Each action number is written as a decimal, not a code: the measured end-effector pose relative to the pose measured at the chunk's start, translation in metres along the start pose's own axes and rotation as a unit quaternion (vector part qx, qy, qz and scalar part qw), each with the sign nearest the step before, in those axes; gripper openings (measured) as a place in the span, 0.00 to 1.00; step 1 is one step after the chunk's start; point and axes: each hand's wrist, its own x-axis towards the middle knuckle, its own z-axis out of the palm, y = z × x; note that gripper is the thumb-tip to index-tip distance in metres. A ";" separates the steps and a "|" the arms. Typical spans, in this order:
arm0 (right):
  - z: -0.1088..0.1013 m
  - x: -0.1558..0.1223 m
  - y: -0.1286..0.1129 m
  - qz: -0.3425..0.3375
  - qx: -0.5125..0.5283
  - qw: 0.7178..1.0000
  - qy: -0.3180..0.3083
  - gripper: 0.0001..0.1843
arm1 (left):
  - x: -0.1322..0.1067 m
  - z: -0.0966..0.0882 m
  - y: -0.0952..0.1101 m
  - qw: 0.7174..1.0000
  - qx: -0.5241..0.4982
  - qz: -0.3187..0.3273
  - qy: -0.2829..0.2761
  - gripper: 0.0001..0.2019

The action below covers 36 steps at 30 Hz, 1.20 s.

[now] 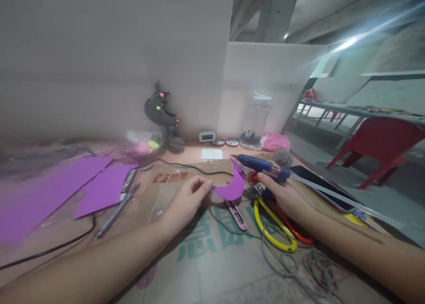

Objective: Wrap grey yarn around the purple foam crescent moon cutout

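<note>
My left hand (195, 192) pinches the lower left tip of a purple paper crescent (232, 189); a grey cord (215, 217) trails down from near the fingertips. My right hand (279, 192) grips a blue glue gun (255, 163). Its nozzle points left, close to the crescent's upper tip; whether they touch I cannot tell. A long clear glue stick (332, 192) sticks out of the gun's back. Beneath the crescent lies a pink craft knife (237, 215). Yellow-handled scissors (275, 233) rest below my right hand, beside a red handle (294, 231).
Purple sheets (102, 186) and a pen (117, 211) lie left. Behind stand a dark moon-shaped ornament (159, 109), a bowl (142, 147), a small clock (207, 136) and a clear jar (255, 122). Loose cord (318, 268) lies front right; a dark tablet (322, 186) sits right.
</note>
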 end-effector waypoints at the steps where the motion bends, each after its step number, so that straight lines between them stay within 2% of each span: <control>1: -0.001 0.003 0.003 0.021 0.007 1.000 0.018 0.17 | 0.000 0.000 -0.001 1.000 0.005 0.004 -0.005 0.15; 5: -0.009 0.015 0.012 0.107 0.033 0.991 0.078 0.21 | 0.000 0.000 -0.007 0.999 0.012 0.022 -0.034 0.14; 9: -0.018 0.027 0.008 0.090 0.107 0.987 0.084 0.21 | 0.001 0.001 -0.011 0.998 0.007 0.018 -0.052 0.14; 12: -0.023 0.037 0.001 0.080 0.098 0.990 0.067 0.25 | 0.000 0.001 -0.010 0.998 0.026 0.019 -0.053 0.13; 15: -0.022 0.052 -0.011 0.086 0.020 0.995 0.048 0.23 | -0.003 0.001 -0.006 0.997 0.047 0.025 -0.064 0.13; 17: -0.018 0.069 -0.017 0.086 -0.086 0.992 0.034 0.20 | -0.004 0.000 -0.005 0.996 0.051 0.023 -0.071 0.13; 19: -0.011 0.091 -0.016 0.048 -0.173 0.984 0.014 0.17 | -0.004 0.001 -0.004 0.996 0.056 0.019 -0.072 0.12; 21: -0.001 0.114 -0.008 0.011 -0.197 0.980 -0.005 0.16 | -0.004 0.001 -0.003 0.995 0.060 0.019 -0.072 0.12; 26: 0.026 0.158 0.031 0.033 -0.208 0.977 -0.020 0.15 | -0.003 0.003 -0.004 0.996 0.060 0.019 -0.071 0.11; 30: 0.039 0.165 0.049 0.043 -0.207 0.977 -0.038 0.13 | -0.004 0.002 -0.005 0.995 0.065 0.018 -0.072 0.11; 36: 0.036 0.158 0.050 0.033 -0.223 0.973 -0.044 0.17 | -0.003 0.002 -0.006 0.996 0.053 0.017 -0.071 0.11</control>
